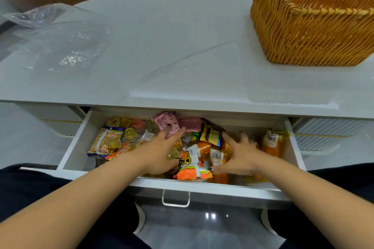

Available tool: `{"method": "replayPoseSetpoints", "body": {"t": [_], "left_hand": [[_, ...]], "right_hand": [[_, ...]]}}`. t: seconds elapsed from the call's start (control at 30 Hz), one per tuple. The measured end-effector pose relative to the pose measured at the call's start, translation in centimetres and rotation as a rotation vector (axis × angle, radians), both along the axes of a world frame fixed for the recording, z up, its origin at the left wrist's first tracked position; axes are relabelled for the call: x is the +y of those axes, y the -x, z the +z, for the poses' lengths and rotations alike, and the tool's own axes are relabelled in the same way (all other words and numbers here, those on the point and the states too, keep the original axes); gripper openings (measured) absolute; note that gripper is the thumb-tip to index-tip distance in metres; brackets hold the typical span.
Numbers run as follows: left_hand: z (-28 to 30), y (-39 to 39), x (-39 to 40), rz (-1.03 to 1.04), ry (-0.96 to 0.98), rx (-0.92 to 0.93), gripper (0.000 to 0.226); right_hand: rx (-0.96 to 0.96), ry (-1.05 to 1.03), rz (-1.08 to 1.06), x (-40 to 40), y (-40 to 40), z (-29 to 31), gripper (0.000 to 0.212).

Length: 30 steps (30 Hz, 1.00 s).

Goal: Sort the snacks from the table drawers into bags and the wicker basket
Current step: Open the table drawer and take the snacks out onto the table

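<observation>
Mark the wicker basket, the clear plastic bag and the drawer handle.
wicker basket [299,34]: head view, on its front woven wall.
clear plastic bag [60,44]: head view, on its flat middle.
drawer handle [175,204]: head view, on its bottom bar.

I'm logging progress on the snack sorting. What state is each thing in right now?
Drawer: pulled open, full of snacks.
Wicker basket: upright on the table, looks empty.
Plastic bags: flat on the table, unfilled.
Left hand: fingers spread over the snacks.
Right hand: fingers spread over the snacks.
</observation>
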State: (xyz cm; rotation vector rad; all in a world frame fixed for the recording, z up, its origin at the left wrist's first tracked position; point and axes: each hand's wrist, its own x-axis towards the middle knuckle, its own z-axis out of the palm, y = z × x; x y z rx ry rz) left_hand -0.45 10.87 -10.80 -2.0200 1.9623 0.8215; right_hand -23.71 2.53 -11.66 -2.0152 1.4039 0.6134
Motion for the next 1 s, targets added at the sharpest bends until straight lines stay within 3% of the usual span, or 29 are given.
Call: {"method": "replayPoseSetpoints", "body": {"t": [0.13, 0.27, 0.63, 0.87, 1.0], "left_hand": [[-0.6, 1.0, 0.1, -0.079, 0.038, -0.129, 0.070], [-0.7, 1.0, 0.0, -0.084, 0.088, -0.195, 0.070], [1.9, -0.8, 0.0, 0.107, 0.249, 0.033, 0.031], [7.2, -2.0, 0.5, 0.264, 0.281, 0.220, 0.019], [11.1, -3.4, 1.4, 0.402, 0.302, 0.602, 0.021]], "right_hand": [[0.075, 0.065, 0.059, 1.0, -1.3, -2.0, 0.108], [0.088, 0.178, 0.143, 0.9, -1.1, -1.7, 0.087], [-0.092, 0.455, 0.176, 1.6, -1.0, 1.3, 0.049], [-0.472, 0.288, 0.089, 0.5, -0.6, 6.9, 0.049], [-0.941, 0.076, -0.169, -1.4, 0.8, 12.0, 0.047]]}}
